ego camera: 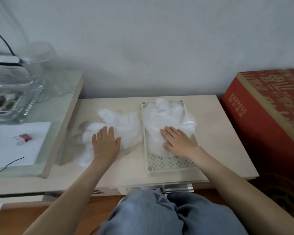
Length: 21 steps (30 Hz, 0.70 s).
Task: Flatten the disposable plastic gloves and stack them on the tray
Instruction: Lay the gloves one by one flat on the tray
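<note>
A white perforated tray (170,164) lies on the low beige table, right of centre. Flattened translucent plastic gloves (157,119) are stacked on it, their fingers pointing to the wall and one edge hanging over the tray's right rim. My right hand (178,141) presses flat on this stack with straight fingers. Left of the tray, a loose crumpled heap of plastic gloves (126,122) rests on the table. My left hand (105,143) lies flat on the near part of that heap, fingers straight.
A red cardboard box (265,116) stands against the table's right side. At the left, a higher desk (61,133) carries a clear glass jar (37,60), a glass dish, white paper with a red binder clip (24,139) and a black cable. My knees are below the table's front edge.
</note>
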Motion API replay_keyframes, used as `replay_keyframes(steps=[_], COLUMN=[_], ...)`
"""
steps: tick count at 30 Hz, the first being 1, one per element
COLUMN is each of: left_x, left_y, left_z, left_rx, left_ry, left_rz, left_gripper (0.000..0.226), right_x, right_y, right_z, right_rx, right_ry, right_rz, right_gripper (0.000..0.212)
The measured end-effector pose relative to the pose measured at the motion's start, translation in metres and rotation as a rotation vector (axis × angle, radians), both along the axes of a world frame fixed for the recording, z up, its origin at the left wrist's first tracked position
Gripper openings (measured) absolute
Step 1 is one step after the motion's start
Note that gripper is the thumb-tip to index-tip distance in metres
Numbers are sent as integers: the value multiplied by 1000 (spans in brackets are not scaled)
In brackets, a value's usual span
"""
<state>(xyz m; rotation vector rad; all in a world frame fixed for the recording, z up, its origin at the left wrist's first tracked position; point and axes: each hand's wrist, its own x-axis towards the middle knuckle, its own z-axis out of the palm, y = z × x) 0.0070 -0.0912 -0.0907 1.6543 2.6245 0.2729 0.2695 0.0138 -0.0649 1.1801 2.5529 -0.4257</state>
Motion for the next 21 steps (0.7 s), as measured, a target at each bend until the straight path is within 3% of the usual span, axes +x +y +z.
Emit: replay_keyframes(steps=[7, 9, 12, 15, 17, 21], left_x=[-17, -18, -17, -13, -6, 22], left_y=[1, 3, 5, 6, 9, 19], left_z=[5, 6, 12, 35, 53, 93], left_rx=[-41, 27, 150, 336, 498, 717], left_ry=[-6, -2, 91, 119, 84, 109], left_rz=[-43, -46, -30, -47, -111, -413], left_gripper=[18, 7, 14, 13, 13, 16], right_x=[-8, -10, -15, -23, -31, -39], right_y=[3, 3, 0, -4, -4, -3], right_z=[11, 20, 38, 57, 68, 87], right_rx=[39, 62, 23, -200, -474, -1091], right_ry=[28, 105, 319, 589, 829, 1163], right_rz=[-17, -52, -156, -390, -593, -829], right_gripper=[62, 59, 55, 45, 39, 64])
